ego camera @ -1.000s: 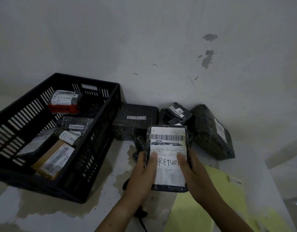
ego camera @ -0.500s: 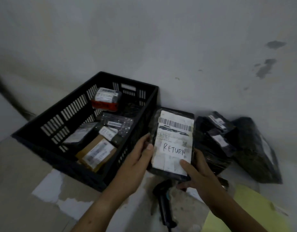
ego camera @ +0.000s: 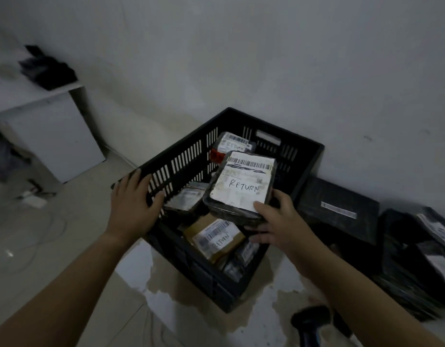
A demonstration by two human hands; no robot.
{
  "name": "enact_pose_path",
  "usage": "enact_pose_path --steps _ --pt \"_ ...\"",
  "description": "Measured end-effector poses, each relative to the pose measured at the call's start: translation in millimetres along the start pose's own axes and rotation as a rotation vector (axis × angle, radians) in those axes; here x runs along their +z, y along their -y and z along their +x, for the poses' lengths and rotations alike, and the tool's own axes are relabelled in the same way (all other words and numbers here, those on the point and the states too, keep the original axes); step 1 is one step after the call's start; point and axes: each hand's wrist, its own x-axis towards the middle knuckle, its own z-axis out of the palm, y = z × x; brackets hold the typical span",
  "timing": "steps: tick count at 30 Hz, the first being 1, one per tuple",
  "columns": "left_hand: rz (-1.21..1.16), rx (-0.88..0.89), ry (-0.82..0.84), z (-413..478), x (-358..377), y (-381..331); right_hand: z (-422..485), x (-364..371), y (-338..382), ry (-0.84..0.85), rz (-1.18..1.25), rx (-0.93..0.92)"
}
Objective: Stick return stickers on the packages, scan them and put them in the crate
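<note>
While the right hand (ego camera: 279, 221) pinches its near edge, thumb atop the label (ego camera: 249, 171) and fingers (ego camera: 257, 238) beneath, the package (ego camera: 231, 214) hangs tilted over the crate (ego camera: 314, 151), above parcels (ego camera: 216, 236) already inside. Item: flat, black-wrapped, marked RETURN; likely light, fairly stiff, film slick. Best hold: near edge, as now. Left hand (ego camera: 133, 204): fingers spread and loose, resting on the crate rim, holding nothing.

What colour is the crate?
The crate is black, with slotted walls; clearest in the head view.
</note>
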Motion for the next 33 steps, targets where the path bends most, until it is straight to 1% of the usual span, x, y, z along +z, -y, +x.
enact_pose_path --steps 3,10,15,18,25,30,33 --pt "0.038 0.002 -0.005 1.0 7.3 1.8 41.3 24.6 -0.2 0.023 -0.021 0.098" --pt "0.062 0.007 0.01 1.1 8.3 3.5 116.0 76.9 -22.6 0.029 -0.047 0.249" --pt "0.08 0.015 0.001 0.5 9.9 4.1 136.8 106.8 -33.3 0.012 -0.146 0.208" --pt "0.071 0.005 -0.013 -0.4 10.2 3.5 145.1 116.9 -36.1 0.009 -0.186 0.217" --pt "0.057 0.007 -0.045 1.2 12.7 4.4 154.1 118.5 -46.0 0.023 -0.29 0.237" --pt "0.036 0.017 -0.054 0.4 12.3 4.8 133.4 111.6 -36.1 0.062 -0.243 0.234" --pt "0.034 0.017 -0.046 0.1 10.7 5.4 110.8 101.1 -23.1 0.095 -0.261 0.213"
